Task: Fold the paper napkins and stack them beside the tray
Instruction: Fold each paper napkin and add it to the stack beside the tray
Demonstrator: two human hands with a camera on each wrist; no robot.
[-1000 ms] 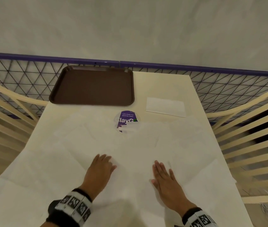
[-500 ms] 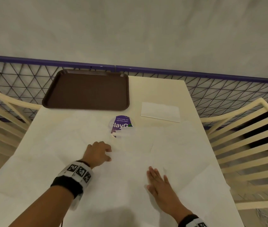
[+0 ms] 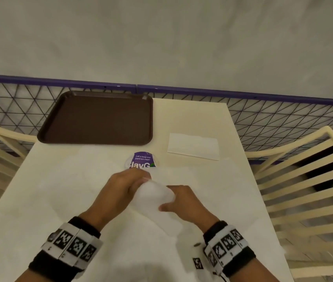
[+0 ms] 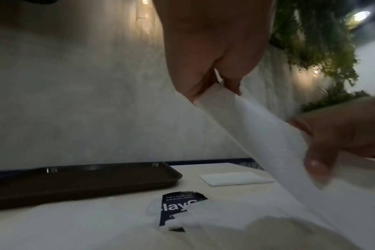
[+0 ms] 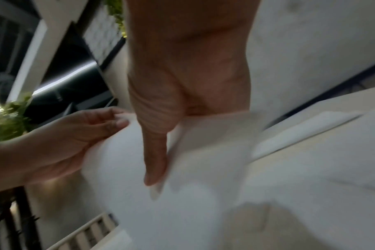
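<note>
A white paper napkin point(image 3: 157, 202) hangs lifted above the table's middle, held between both hands. My left hand point(image 3: 125, 186) pinches its far corner, seen close in the left wrist view as the napkin point(image 4: 257, 128) slopes down from my left hand point(image 4: 212, 79). My right hand point(image 3: 181, 202) grips the napkin's right edge, thumb on top; in the right wrist view my right hand point(image 5: 173, 128) pinches the napkin point(image 5: 199, 152). One folded napkin point(image 3: 193, 146) lies right of the brown tray point(image 3: 98, 119). Several unfolded napkins point(image 3: 59, 190) cover the near table.
A round purple-and-white sticker point(image 3: 142, 161) sits on the table point(image 3: 190, 115) just beyond my hands. A black wire fence with a purple rail point(image 3: 263, 94) runs behind the table. Cream slatted chairs point(image 3: 308, 180) stand on both sides.
Both hands were flat on the napkins a second ago. The left reached forward, then both came together and lifted one napkin off the table.
</note>
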